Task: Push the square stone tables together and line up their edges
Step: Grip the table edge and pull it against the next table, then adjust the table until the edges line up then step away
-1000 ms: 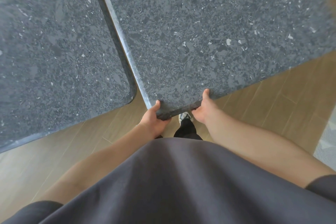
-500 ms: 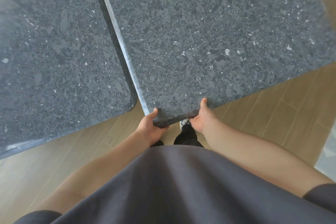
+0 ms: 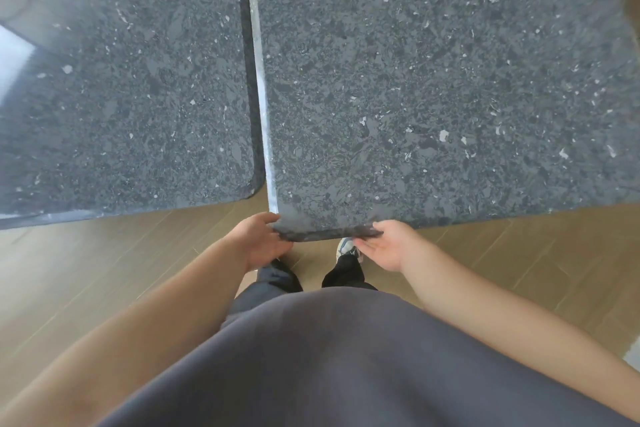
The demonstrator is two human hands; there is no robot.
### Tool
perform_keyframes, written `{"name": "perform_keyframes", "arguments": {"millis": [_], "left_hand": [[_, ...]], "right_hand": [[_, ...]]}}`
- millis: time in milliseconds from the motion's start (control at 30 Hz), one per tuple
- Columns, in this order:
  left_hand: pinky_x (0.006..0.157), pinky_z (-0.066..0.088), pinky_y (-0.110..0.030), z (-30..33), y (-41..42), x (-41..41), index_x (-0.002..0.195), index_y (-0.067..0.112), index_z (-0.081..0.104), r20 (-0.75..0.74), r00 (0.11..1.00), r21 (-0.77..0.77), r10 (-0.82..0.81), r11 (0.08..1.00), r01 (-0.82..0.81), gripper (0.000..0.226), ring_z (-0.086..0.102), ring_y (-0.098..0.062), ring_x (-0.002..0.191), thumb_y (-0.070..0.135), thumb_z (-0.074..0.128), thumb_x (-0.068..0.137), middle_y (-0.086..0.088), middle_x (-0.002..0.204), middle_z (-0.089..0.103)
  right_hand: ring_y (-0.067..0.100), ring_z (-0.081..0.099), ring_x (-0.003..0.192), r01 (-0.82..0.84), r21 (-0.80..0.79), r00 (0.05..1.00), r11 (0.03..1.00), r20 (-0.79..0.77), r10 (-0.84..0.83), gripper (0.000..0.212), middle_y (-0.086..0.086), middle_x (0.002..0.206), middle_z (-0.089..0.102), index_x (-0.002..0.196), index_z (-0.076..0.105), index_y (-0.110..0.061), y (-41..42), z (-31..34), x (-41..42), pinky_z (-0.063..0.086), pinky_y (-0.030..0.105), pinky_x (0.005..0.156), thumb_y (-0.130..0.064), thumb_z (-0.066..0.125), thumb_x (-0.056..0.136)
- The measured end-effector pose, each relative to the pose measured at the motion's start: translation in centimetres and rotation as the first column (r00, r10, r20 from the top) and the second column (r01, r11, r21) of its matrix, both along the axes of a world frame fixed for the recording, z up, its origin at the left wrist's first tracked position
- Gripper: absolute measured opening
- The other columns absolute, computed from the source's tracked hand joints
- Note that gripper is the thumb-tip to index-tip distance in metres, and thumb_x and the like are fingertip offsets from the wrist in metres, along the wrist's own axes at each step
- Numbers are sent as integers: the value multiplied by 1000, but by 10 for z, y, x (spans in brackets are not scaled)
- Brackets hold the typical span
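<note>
The right stone table [image 3: 433, 87] sits just beside the left stone table [image 3: 131, 80], its near edge closer. Left hand [image 3: 258, 243] grips its near corner; right hand [image 3: 388, 246] touches the edge, fingers relaxed.

Both bare forearms reach forward and converge from the lower corners. The left hand [image 3: 261, 239] sits at the near-left corner of the right tabletop [image 3: 433, 97], thumb on the upper edge, fingers curled beneath in a grip. The right hand [image 3: 388, 246] lies palm-up under the near edge, thumb at the edge, fingers extended and relaxed. Dark-trousered legs and one shoe [image 3: 346, 248] stand below.
</note>
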State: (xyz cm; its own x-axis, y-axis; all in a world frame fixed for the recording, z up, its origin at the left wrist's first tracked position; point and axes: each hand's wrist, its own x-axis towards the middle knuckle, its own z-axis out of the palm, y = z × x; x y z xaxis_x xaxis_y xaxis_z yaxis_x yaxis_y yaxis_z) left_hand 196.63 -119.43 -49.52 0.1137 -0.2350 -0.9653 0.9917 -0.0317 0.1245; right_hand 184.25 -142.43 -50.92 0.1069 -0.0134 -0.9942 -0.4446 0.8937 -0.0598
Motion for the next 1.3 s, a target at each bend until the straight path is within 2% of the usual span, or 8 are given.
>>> {"name": "perform_keyframes", "arguments": {"millis": [133, 267, 400, 567, 733, 967, 1100, 1300], "left_hand": [[84, 51, -42, 17, 10, -6, 111, -2, 55, 152, 988, 77, 24, 996, -36, 21, 61, -31, 84, 13, 43, 103, -19, 97, 62], [80, 55, -42, 35, 15, -24, 128, 1, 56, 341, 940, 165, 10, 984, -70, 29, 67, -29, 101, 12, 42, 104, -16, 121, 65], [93, 54, -49, 79, 23, -39, 115, 4, 61, 524, 851, 202, 33, 966, -162, 22, 67, -34, 107, 4, 43, 102, -18, 117, 67], [96, 53, -50, 147, 48, -53, 108, 7, 64, 712, 702, 181, -9, 969, -171, 22, 68, -33, 105, 1, 44, 100, -17, 112, 70], [81, 54, -39, 203, 69, -72, 104, 9, 65, 845, 535, 131, -10, 973, -188, 22, 70, -31, 101, 1, 45, 100, -13, 104, 72], [89, 55, -45, 276, 108, -133, 101, 6, 64, 951, 309, 24, 13, 993, -117, 22, 70, -28, 92, -5, 45, 99, -8, 91, 72], [89, 55, -43, 309, 121, -168, 107, 1, 62, 981, 191, -7, 21, 997, -72, 22, 68, -29, 92, -8, 43, 99, -11, 93, 70], [85, 57, -39, 335, 129, -220, 106, 2, 61, 998, 57, -16, 17, 1000, -16, 22, 70, -27, 91, -9, 43, 99, -6, 89, 72]], "right_hand": [[41, 58, 117, -138, -30, 990, 990, -11, 138, 28, 32, 123, 52, 125, 40, -2, -2, 29, 12, 55, 42, 96, -11, 50, 100], [35, 60, 116, -320, -87, 939, 943, 100, 328, 43, 23, 138, 50, 141, 39, 0, 5, 55, 23, 54, 41, 91, -13, 47, 101], [26, 63, 99, -396, -253, 870, 883, 204, 449, 24, 12, 107, 65, 121, 56, -3, 1, 86, 30, 53, 38, 84, -11, 45, 101], [25, 65, 87, -304, -437, 816, 846, 340, 468, 20, 11, 94, 67, 112, 59, -6, -1, 140, 28, 54, 37, 81, -6, 43, 101], [24, 65, 84, -218, -522, 734, 825, 469, 491, 22, 11, 91, 67, 107, 62, -5, 29, 199, 1, 55, 37, 80, -1, 41, 100], [17, 64, 82, -11, -826, 589, 563, 449, 672, 29, 3, 86, 67, 101, 62, -13, 98, 266, -57, 55, 38, 85, 5, 40, 95], [12, 65, 83, 137, -901, 513, 412, 421, 748, 30, -3, 84, 67, 101, 61, -17, 124, 297, -95, 55, 31, 80, 5, 41, 95], [11, 66, 82, 273, -886, 490, 375, 463, 738, 30, -1, 84, 67, 102, 61, -15, 140, 335, -150, 55, 33, 79, 7, 42, 94]]}}
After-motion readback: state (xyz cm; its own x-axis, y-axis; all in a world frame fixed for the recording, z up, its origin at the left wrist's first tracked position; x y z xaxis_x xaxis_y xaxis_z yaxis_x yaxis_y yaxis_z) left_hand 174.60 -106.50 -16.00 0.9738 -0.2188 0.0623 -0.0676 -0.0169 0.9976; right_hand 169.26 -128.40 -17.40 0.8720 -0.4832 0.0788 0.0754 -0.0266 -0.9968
